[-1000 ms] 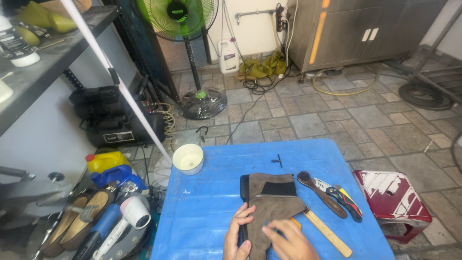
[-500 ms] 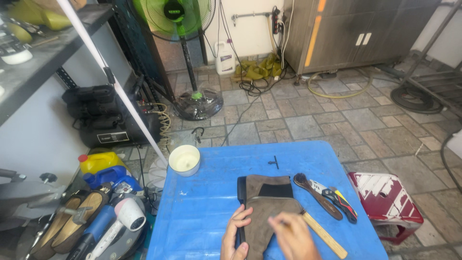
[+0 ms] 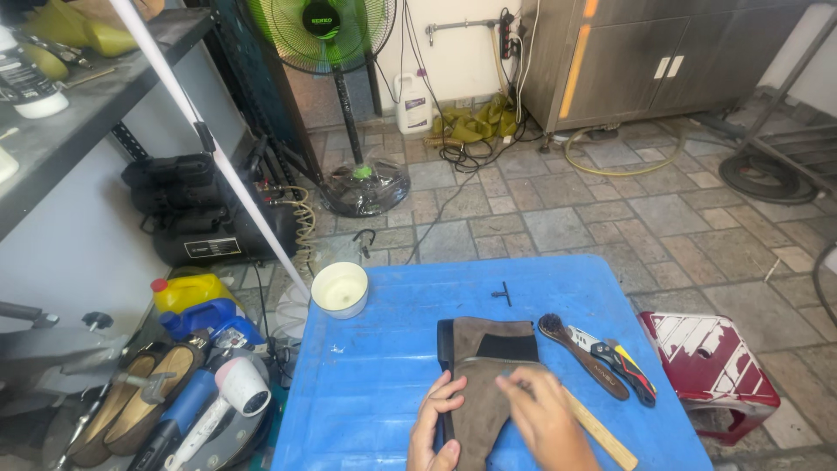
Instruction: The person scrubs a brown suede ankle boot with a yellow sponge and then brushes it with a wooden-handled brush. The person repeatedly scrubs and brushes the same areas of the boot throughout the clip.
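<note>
**Hands pressing a suede boot upper flat on the work surface**

Left hand lies open along the near-left edge of the brown suede boot upper, fingers spread to pin it. Right hand rests palm-down on the piece's right half, fingers bent, fingertips near the black elastic panel; whether it pinches a small tool cannot be told. The blue surface carries the upper at its near centre. A wooden handle pokes out just beside the right hand; a dark brush and a utility knife lie farther right, and a white bowl stands at the far-left corner. Risk, as judged: the soft upper may slide or crease under uneven pressure, and a sweeping right hand could knock the handle off the near edge.
</note>
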